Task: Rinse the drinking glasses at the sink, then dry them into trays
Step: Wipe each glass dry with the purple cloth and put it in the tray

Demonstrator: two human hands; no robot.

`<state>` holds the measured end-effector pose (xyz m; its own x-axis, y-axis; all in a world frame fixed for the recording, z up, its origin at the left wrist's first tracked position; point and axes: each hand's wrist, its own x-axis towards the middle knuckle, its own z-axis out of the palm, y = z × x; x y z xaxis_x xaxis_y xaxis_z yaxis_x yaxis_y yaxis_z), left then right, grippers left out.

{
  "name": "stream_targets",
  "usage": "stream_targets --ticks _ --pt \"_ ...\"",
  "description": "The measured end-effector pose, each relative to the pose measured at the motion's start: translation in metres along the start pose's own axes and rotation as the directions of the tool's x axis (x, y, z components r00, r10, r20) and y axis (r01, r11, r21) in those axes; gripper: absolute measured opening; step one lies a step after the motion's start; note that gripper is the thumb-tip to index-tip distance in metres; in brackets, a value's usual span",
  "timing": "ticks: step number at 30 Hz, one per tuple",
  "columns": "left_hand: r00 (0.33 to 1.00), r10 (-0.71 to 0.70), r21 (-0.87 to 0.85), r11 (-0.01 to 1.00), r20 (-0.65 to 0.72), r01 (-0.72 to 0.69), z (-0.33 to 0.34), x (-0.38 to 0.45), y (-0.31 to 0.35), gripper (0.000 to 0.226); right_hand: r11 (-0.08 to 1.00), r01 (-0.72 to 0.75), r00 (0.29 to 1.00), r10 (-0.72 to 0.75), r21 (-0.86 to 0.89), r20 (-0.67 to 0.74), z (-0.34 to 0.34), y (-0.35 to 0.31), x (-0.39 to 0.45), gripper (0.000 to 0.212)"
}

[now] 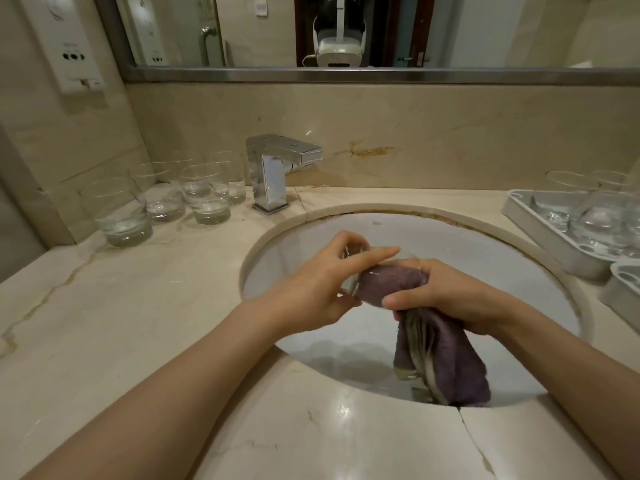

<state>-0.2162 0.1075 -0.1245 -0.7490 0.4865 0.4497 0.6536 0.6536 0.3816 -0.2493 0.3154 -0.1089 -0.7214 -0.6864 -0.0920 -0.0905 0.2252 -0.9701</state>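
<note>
Head view: left hand (311, 289) grips glass (349, 268) over sink (450, 244) so drips fall in; right hand (446, 296) pinches purple cloth (443, 362) stuffed inside, drying it. Tray (540, 237) at surface's right edge likely awaits it.

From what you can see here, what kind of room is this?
Probably a hotel-style bathroom: a round white sink set in a beige marble counter, a square chrome tap, and a wide wall mirror above. Many clear drinking glasses stand beside it.

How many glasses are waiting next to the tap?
6 clear drinking glasses stand left of the chrome tap: front; behind. Others may hide behind them.
</note>
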Motion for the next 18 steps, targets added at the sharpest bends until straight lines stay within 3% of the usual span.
stream_targets --ticks 2,3,5,7,8,11,13,16,18 --pt "0.984 -0.175 -0.194 0.965 0.038 0.179 -0.002 0.003 0.005 0.084 0.987 0.058 0.994 -0.070 -0.147 -0.083 0.003 0.000 0.001 0.033" --pt "0.955 -0.275 -0.314 0.902 0.111 0.296 -0.004 0.004 0.008 0.087 0.940 0.107 0.982 -0.151 -0.325 -0.116 0.004 0.001 0.000 0.039" --pt "0.889 -0.377 -0.491 0.741 0.261 0.459 -0.007 0.004 0.010 0.091 0.667 0.208 0.942 -0.334 -0.716 -0.037 0.005 0.006 0.001 0.051" --pt "0.855 -0.388 -0.559 0.647 0.344 0.519 -0.011 0.002 0.010 0.089 0.429 0.269 0.900 -0.431 -0.862 0.066 0.007 0.012 0.002 0.056" --pt "0.851 -0.387 -0.581 0.623 0.354 0.525 -0.013 0.001 0.009 0.087 0.393 0.283 0.884 -0.460 -0.875 0.080 0.006 0.014 0.003 0.057" --pt "0.873 -0.378 -0.582 0.651 0.307 0.487 -0.012 0.001 0.008 0.082 0.444 0.283 0.867 -0.498 -0.850 0.029 0.005 0.013 0.003 0.057" --pt "0.903 -0.360 -0.455 0.781 0.233 0.429 -0.008 0.000 0.009 0.083 0.582 0.249 0.903 -0.428 -0.774 -0.031 0.007 0.013 0.006 0.058" --pt "0.951 -0.268 -0.091 0.954 0.152 0.284 0.000 -0.002 0.008 0.087 0.905 0.132 0.978 -0.184 -0.405 -0.094 0.011 0.009 0.006 0.042" --pt "0.968 -0.205 0.112 0.975 0.145 0.189 0.003 -0.001 0.009 0.087 0.987 0.041 0.998 -0.047 -0.153 -0.034 0.010 0.005 0.004 0.031"
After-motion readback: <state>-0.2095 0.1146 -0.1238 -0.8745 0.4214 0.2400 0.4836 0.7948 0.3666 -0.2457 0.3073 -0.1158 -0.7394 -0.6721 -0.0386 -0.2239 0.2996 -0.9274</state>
